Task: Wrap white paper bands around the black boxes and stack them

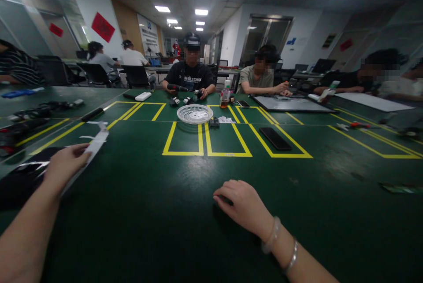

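Note:
My left hand (68, 166) is closed on a white strip (96, 140) that looks like paper, pinched between thumb and fingers. The strip's upper end is ragged and bent, and its lower part runs down behind the hand. Under and beside this hand lies a black, shiny item (23, 175), partly hidden by the wrist. My right hand (243, 206) is at the near middle of the green table (158, 221), palm down, with fingers loosely bent and the thumb apart. Nothing shows in it. Two bracelets circle the right wrist.
Ahead are a white round basket (194, 114), a black phone (275, 138) and a bottle (225, 97). Yellow tape (228, 154) marks rectangles. Dark tools (20, 131) lie left, and a red-handled tool (359, 125) right. Across the table, a person (190, 74) holds a screwdriver-like tool; others sit nearby.

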`<state>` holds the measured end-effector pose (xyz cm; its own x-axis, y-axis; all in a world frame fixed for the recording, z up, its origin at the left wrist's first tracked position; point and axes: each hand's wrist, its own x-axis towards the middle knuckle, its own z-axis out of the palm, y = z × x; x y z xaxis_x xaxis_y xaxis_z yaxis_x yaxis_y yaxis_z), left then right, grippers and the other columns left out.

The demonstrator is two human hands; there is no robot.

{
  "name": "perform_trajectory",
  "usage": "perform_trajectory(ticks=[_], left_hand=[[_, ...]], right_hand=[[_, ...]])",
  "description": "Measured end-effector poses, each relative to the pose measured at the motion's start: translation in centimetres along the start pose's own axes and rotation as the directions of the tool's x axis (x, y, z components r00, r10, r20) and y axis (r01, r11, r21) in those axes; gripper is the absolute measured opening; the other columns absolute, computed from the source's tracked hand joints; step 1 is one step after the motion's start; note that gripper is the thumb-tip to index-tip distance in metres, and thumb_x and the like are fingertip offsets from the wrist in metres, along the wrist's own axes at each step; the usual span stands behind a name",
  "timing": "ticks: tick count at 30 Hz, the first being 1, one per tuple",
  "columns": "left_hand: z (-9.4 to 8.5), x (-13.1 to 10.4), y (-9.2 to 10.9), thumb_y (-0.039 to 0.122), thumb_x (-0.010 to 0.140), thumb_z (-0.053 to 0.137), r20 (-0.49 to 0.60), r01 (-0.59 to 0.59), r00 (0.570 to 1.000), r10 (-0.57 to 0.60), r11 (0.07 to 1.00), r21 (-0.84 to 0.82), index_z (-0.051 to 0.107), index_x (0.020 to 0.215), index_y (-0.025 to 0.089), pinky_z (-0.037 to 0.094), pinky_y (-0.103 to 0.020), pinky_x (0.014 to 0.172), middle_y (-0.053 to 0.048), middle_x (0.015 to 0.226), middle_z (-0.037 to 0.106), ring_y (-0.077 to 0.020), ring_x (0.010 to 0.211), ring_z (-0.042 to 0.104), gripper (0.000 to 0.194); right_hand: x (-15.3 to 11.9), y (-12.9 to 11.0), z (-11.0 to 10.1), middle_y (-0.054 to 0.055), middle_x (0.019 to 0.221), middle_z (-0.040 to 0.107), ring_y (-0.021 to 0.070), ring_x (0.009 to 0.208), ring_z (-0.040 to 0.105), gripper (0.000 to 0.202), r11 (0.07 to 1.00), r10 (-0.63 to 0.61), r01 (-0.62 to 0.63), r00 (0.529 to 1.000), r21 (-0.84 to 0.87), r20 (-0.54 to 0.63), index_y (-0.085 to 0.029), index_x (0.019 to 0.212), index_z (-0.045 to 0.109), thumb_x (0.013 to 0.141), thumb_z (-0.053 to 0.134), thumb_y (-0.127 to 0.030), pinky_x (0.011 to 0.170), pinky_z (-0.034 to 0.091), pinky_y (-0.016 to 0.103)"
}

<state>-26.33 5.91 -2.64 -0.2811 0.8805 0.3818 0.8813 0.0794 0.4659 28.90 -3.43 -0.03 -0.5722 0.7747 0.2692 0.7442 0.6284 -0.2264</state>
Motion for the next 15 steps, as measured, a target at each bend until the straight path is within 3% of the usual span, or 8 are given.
perform_trajectory(ticks=[2, 4, 6, 8, 11, 13, 15], left_hand=[[0.5, -0.5, 4.7, 0.075, 0.074, 0.047, 0.179, -0.027, 0.983, 0.044, 0.995, -0.095, 0.071, 0.115, 0.018, 0.041, -0.04, 0.074, -0.004, 0.09, 0.07, -0.0339, 0.088, 0.06, 0.074], [1.1, -1.8, 9.9, 0.073, 0.08, 0.05, 0.349, -0.099, 0.922, 0.168, 0.973, -0.207, 0.069, 0.121, 0.016, 0.044, -0.034, 0.073, -0.004, 0.098, 0.069, -0.0306, 0.088, 0.06, 0.073], [1.8, -3.7, 14.5, 0.065, 0.089, 0.052, 0.492, -0.147, 0.823, 0.282, 0.944, -0.296, 0.065, 0.127, 0.015, 0.045, -0.03, 0.072, -0.006, 0.102, 0.068, -0.0274, 0.088, 0.06, 0.064], [2.4, -5.8, 18.2, 0.056, 0.091, 0.055, 0.597, -0.184, 0.684, 0.418, 0.892, -0.414, 0.065, 0.127, 0.016, 0.048, -0.029, 0.071, -0.008, 0.113, 0.066, -0.026, 0.091, 0.061, 0.055], [2.8, -8.7, 21.6, 0.042, 0.091, 0.058, 0.667, -0.198, 0.49, 0.562, 0.816, -0.543, 0.068, 0.122, 0.02, 0.051, -0.028, 0.076, -0.008, 0.117, 0.064, -0.0249, 0.097, 0.061, 0.039], [2.8, -9.9, 22.8, 0.037, 0.091, 0.059, 0.68, -0.189, 0.424, 0.599, 0.792, -0.58, 0.07, 0.12, 0.02, 0.053, -0.028, 0.076, -0.007, 0.114, 0.065, -0.024, 0.097, 0.062, 0.035], [2.8, -10.6, 23.4, 0.034, 0.09, 0.059, 0.684, -0.162, 0.4, 0.61, 0.781, -0.603, 0.07, 0.118, 0.02, 0.054, -0.028, 0.076, -0.008, 0.112, 0.065, -0.0236, 0.096, 0.063, 0.033]], right_hand=[[0.0, 0.1, 0.1, 0.003, 0.095, 0.069, 0.0187, 0.086, 0.062, 0.016, 0.999, -0.043, 0.044, 0.998, 0.014, -0.036, -0.024, 0.106, 0.068, 0.092, 0.06, -0.021, 0.075, 0.045, 0.033], [0.0, 0.1, 0.1, 0.005, 0.107, 0.068, 0.0204, 0.096, 0.062, 0.026, 0.995, -0.091, 0.094, 0.992, 0.026, -0.082, -0.025, 0.116, 0.065, 0.091, 0.062, -0.02, 0.081, 0.047, 0.036], [-0.1, 0.0, 0.1, 0.007, 0.121, 0.064, 0.0222, 0.108, 0.059, 0.035, 0.99, -0.133, 0.137, 0.983, 0.023, -0.124, -0.026, 0.124, 0.061, 0.09, 0.062, -0.019, 0.09, 0.047, 0.039], [-0.2, -0.2, 0.1, 0.008, 0.136, 0.057, 0.0248, 0.122, 0.053, 0.046, 0.986, -0.164, 0.165, 0.978, -0.002, -0.131, -0.027, 0.133, 0.055, 0.089, 0.064, -0.02, 0.1, 0.043, 0.044], [-0.1, -0.4, 0.0, 0.008, 0.149, 0.046, 0.0277, 0.135, 0.043, 0.06, 0.984, -0.179, 0.177, 0.981, -0.033, -0.075, -0.029, 0.142, 0.046, 0.087, 0.069, -0.025, 0.11, 0.034, 0.051], [-0.1, -0.5, 0.1, 0.005, 0.142, 0.054, 0.0253, 0.133, 0.046, 0.054, 0.982, -0.186, 0.186, 0.982, -0.011, -0.03, -0.031, 0.141, 0.047, 0.09, 0.065, -0.026, 0.113, 0.029, 0.052], [0.0, -0.5, 0.1, 0.002, 0.13, 0.064, 0.0206, 0.123, 0.055, 0.043, 0.981, -0.191, 0.19, 0.981, 0.04, 0.017, -0.032, 0.136, 0.05, 0.094, 0.059, -0.024, 0.113, 0.029, 0.051]])
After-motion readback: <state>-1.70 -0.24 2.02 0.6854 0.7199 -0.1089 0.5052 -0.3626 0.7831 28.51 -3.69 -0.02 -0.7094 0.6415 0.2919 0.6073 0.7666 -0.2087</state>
